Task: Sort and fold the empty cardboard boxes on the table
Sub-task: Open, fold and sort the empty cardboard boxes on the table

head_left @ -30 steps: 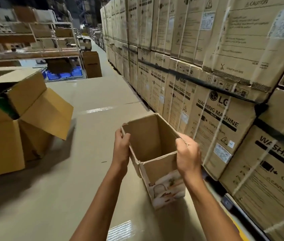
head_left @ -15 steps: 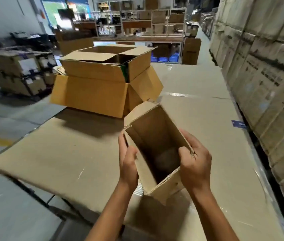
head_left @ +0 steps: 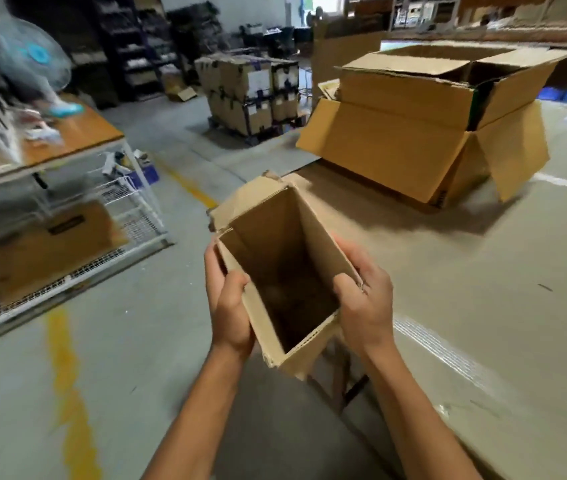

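The person holds a small cardboard box [head_left: 268, 244] in the air at the middle of the view, its open mouth turned up toward the camera and its far end pointing to twelve o'clock. It hangs off the near-left corner of the cardboard-covered table [head_left: 500, 289], which spreads away toward two and three o'clock. The left hand [head_left: 230, 306] is clamped on the box's left wall at about eight o'clock of the mouth, thumb hooked over the rim. The right hand [head_left: 367, 308] is clamped on the right wall at four o'clock in the same way. One top flap sticks out at eleven o'clock of the mouth, and the inside looks dark and empty, with the bottom apparently closed, though blur makes this hard to confirm. The step in hand appears to be checking and readying this box for flattening. To do it well, the bottom seam would likely need to be freed first, since a closed base resists collapse. Then the two hands should press diagonally opposite corners together so the walls fold along their existing creases, not across a panel. The loose flap should be laid in line with its wall. A large open box [head_left: 389, 147] stands on the table at one o'clock, well apart, a plausible place for sorted pieces.
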The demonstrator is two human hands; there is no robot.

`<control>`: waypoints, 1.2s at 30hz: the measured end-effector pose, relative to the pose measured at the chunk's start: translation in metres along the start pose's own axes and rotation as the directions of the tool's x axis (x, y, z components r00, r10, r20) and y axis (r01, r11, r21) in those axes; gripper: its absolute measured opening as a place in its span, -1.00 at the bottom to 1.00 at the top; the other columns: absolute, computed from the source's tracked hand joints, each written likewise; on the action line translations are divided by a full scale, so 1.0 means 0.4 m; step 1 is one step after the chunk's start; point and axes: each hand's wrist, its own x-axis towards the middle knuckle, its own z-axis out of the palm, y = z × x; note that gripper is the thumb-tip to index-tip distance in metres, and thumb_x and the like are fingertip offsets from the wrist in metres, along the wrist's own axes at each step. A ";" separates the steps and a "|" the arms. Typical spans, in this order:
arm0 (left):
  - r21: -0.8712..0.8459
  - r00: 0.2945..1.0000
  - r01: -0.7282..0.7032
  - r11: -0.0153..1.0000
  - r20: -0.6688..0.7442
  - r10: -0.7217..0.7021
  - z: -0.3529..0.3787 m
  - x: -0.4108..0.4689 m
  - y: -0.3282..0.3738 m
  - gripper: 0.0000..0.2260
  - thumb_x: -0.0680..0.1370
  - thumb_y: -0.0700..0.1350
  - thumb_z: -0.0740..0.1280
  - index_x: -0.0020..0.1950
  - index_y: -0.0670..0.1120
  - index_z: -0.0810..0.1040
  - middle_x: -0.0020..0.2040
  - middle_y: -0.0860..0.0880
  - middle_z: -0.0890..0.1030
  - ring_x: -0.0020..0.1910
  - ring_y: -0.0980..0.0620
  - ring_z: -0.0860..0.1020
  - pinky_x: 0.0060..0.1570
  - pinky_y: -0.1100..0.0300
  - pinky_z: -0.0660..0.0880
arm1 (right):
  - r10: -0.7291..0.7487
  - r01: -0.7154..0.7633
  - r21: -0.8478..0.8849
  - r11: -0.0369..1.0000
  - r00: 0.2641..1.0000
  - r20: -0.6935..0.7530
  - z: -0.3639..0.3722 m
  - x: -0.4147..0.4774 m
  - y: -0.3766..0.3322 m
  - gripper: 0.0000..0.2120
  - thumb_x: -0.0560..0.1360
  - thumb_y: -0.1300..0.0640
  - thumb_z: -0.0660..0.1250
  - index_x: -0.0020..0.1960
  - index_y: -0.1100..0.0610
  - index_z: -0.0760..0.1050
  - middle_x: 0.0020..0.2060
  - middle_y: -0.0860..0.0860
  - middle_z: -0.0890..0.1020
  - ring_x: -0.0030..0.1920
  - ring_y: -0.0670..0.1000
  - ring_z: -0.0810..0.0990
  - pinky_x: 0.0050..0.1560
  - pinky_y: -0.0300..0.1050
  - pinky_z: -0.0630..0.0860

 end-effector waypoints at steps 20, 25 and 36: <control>0.240 0.854 0.514 0.824 -0.232 -0.465 -0.935 0.434 -0.219 -0.36 0.59 -0.21 0.24 0.61 0.15 0.13 0.37 0.10 0.44 0.27 0.05 0.46 0.23 0.14 0.43 | 0.678 -0.538 -0.462 0.705 0.701 0.218 0.969 -0.016 0.349 -0.48 0.42 0.15 0.30 0.39 0.02 0.47 0.24 0.04 0.58 0.14 0.08 0.55 0.12 0.08 0.56; 0.262 0.772 0.628 0.733 -0.332 -0.543 -1.025 0.508 -0.286 -0.47 0.59 -0.14 0.31 0.54 0.07 0.29 0.28 0.03 0.53 0.18 -0.01 0.52 0.17 0.02 0.53 | 0.699 -0.584 -0.444 0.680 0.699 0.152 1.104 0.049 0.430 -0.50 0.51 0.02 0.39 0.43 0.05 0.44 0.30 0.08 0.55 0.18 0.07 0.53 0.18 0.02 0.50; 0.336 0.810 0.561 0.756 -0.414 -0.416 -1.158 1.004 -0.399 -0.48 0.55 -0.21 0.39 0.51 -0.06 0.39 0.28 -0.05 0.60 0.18 0.01 0.60 0.20 0.10 0.55 | 0.700 -0.606 -0.350 0.714 0.619 0.357 1.433 0.444 0.656 -0.45 0.47 -0.01 0.50 0.40 0.04 0.43 0.12 0.09 0.62 0.05 0.08 0.63 0.04 0.06 0.63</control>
